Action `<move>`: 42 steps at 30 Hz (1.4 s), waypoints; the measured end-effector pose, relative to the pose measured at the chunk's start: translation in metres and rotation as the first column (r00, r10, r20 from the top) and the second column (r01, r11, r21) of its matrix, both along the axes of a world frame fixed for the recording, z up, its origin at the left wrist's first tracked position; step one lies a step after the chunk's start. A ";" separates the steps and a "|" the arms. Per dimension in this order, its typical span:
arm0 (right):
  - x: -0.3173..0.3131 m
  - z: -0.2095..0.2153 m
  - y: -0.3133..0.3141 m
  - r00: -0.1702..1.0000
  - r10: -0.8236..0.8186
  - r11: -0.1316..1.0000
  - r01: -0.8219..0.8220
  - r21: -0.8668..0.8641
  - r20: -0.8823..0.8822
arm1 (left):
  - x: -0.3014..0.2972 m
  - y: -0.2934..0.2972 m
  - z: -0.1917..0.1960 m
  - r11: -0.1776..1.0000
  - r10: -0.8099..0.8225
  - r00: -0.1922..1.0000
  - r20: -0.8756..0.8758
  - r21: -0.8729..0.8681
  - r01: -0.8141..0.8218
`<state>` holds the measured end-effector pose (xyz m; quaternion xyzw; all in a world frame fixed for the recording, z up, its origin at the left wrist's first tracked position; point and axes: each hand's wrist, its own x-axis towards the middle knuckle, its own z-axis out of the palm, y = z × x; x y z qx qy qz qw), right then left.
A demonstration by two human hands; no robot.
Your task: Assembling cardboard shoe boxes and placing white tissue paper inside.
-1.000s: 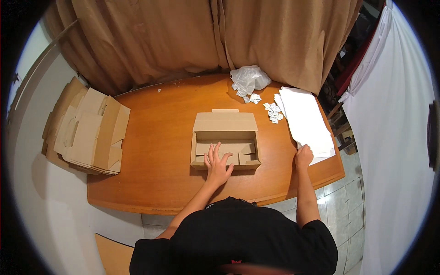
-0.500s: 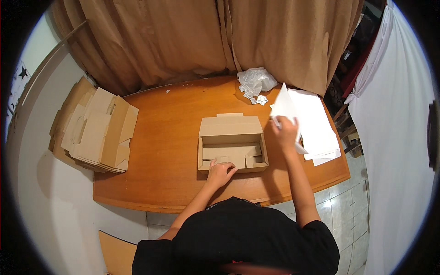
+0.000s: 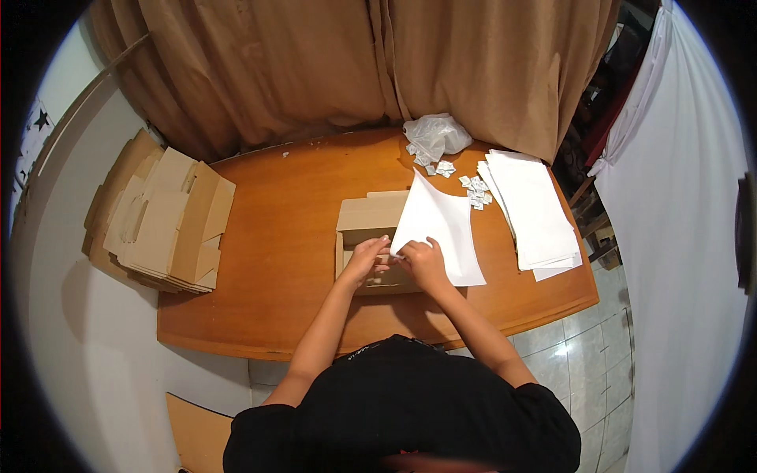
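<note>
A white paper sheet (image 3: pixel 438 229) hangs over the right part of an open cardboard box (image 3: pixel 369 214), its surface curved. My right hand (image 3: pixel 424 262) is closed on the sheet's near left edge. Beside that edge is my left hand (image 3: pixel 366 262), above the box's near left part, with thumb and fingers apart. Whether its fingertips touch the paper I cannot tell. The box stands on the wooden table, its lid flap raised at the far side; hands and sheet hide most of its inside.
A stack of white sheets (image 3: pixel 536 213) lies at the right. Small white packets (image 3: pixel 476 192) lie next to it, with more by a clear plastic bag (image 3: pixel 436 135) at the back. Flattened cardboard boxes (image 3: pixel 169 225) are piled at the left. A brown curtain (image 3: pixel 300 63) borders the table's far edge.
My right hand has carried the sheet leftward from the paper stack to over the box. My left hand has lifted off the box's near wall toward the sheet. Packets by the stack are uncovered.
</note>
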<state>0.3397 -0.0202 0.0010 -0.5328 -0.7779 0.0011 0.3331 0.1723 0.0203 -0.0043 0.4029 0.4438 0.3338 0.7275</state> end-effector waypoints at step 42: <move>0.259 -0.098 0.038 0.397 -0.748 0.650 0.602 -0.464 -0.532 | -0.005 -0.019 -0.014 0.880 0.384 0.921 -0.066 0.328 -0.344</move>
